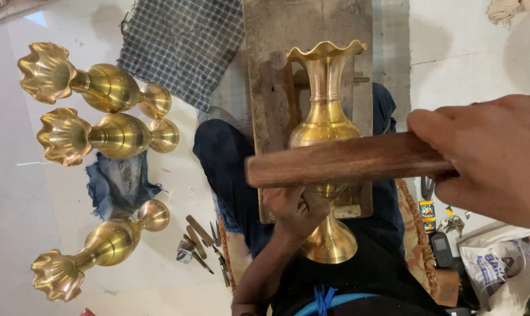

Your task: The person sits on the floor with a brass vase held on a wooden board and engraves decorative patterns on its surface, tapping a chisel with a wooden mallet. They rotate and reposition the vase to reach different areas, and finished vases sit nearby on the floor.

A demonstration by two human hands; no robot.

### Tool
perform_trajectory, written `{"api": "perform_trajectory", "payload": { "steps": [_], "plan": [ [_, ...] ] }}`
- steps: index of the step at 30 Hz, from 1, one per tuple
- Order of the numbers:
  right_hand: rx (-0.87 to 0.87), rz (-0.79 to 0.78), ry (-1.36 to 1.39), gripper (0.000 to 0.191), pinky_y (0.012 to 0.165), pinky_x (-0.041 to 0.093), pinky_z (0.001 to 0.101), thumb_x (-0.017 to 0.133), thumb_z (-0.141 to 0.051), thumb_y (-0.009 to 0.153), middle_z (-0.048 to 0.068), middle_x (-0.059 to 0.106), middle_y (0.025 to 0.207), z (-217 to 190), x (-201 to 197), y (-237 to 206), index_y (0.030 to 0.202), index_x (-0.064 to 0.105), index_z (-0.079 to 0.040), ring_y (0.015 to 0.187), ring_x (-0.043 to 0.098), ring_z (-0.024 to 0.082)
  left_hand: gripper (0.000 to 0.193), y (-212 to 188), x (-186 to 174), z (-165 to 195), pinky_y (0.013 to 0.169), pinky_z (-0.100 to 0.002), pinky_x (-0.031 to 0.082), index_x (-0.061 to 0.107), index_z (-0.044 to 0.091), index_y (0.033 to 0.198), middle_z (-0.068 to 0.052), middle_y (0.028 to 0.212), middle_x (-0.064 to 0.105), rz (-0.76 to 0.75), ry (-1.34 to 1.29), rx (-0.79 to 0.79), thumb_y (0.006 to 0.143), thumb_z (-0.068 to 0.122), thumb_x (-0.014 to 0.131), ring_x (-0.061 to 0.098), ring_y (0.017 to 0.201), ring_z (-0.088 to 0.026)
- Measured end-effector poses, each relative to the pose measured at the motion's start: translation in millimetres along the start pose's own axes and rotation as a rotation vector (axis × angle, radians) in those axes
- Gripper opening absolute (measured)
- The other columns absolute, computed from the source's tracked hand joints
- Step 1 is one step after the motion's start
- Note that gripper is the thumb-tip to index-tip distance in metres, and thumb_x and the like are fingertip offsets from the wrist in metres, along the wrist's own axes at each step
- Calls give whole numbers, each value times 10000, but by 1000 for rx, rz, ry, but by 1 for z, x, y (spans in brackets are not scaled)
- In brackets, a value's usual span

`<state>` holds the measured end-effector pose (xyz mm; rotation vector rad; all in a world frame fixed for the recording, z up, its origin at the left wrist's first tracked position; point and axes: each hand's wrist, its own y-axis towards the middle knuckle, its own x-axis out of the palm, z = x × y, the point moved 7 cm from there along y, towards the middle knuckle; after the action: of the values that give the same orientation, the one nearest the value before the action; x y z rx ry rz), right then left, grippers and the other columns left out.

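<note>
Head view, looking down onto the person's lap and a pale floor. Right hand [487, 158] in close, grip wrapped tight round one end of a wooden bat [347, 159], which lies crosswise over the belly of a brass vase [325, 117]. The vase rests lengthwise on a worn wooden board [276, 88] laid across the legs, scalloped mouth pointing away, flared foot near the body. Left hand [297, 208] closed round the narrow stem just above the foot, steadying it; fingers partly hidden under the bat. On the floor to the left lie three more brass vases on their sides: two [101, 88] [110, 136] close together, the third [98, 248] apart from them. A checked cloth [183, 41] lies beyond, a blue rag [119, 184] between the vases. Small hand tools [203, 243] sit scattered beside the knee.
</note>
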<state>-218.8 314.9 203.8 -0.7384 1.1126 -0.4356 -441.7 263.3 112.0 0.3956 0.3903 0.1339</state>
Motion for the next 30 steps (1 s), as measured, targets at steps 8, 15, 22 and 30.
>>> {"api": "perform_trajectory", "payload": {
  "steps": [8,15,22,30],
  "plan": [
    [-68,508,1258,308,413,463,355,830,-183,835,104,652,673,18,57,32,1054,680,-26,457,596,206,350,49,-4,-21,885,-318,622,581,-40,1342,-117,1074,748,33,-1018,-394,1002,-57,663,739,964,-192],
    [-56,706,1712,385,620,569,286,826,-36,844,100,705,856,-9,146,60,1184,668,52,711,675,128,440,83,20,15,924,-331,637,605,-29,1351,-124,1151,754,-252,-549,-456,924,-45,709,747,1084,-199],
    [-207,955,1390,715,847,540,262,781,26,798,116,723,1116,19,94,28,1487,589,6,956,667,115,438,94,16,35,906,-292,601,644,-23,1290,-138,1079,786,-238,-252,-278,865,-115,691,759,1022,-183],
    [-474,811,1173,708,793,577,281,684,53,694,162,709,1089,64,-20,9,1393,599,-21,921,693,130,364,98,20,43,827,-254,638,657,4,1268,-114,1091,776,-202,-215,-227,924,-112,675,786,982,-144]
  ]
}}
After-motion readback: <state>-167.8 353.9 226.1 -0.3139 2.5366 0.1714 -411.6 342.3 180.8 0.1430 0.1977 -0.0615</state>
